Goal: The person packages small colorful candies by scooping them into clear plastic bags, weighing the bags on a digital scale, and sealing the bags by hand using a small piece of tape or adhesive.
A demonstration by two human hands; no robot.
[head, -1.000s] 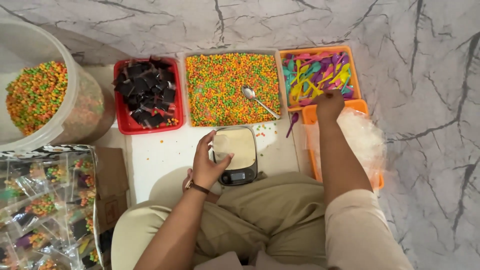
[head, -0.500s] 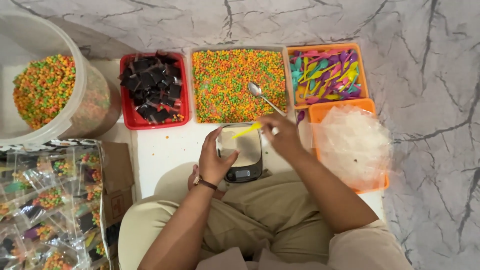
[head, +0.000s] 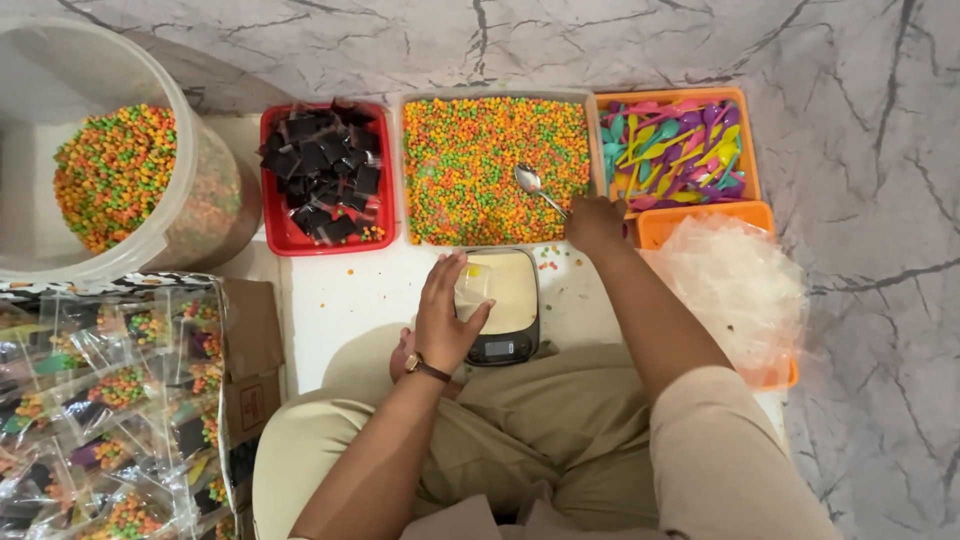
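Packets (head: 100, 420) of filled bags are piled nearest, at the left. Further on, the scale (head: 500, 305) is touched by the left hand (head: 447, 312), its fingers loosely apart around a small clear bag (head: 473, 285) on the pan. Beyond, the spoon (head: 535, 187) is gripped at its handle by the right hand (head: 596, 222), fingers clamped, its bowl resting in the tray (head: 495, 165) of coloured pellets. Plastic spoons (head: 675, 150) are seen beside it.

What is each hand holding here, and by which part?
The right hand grips the metal spoon by its handle end. The left hand steadies a clear bag on the scale.
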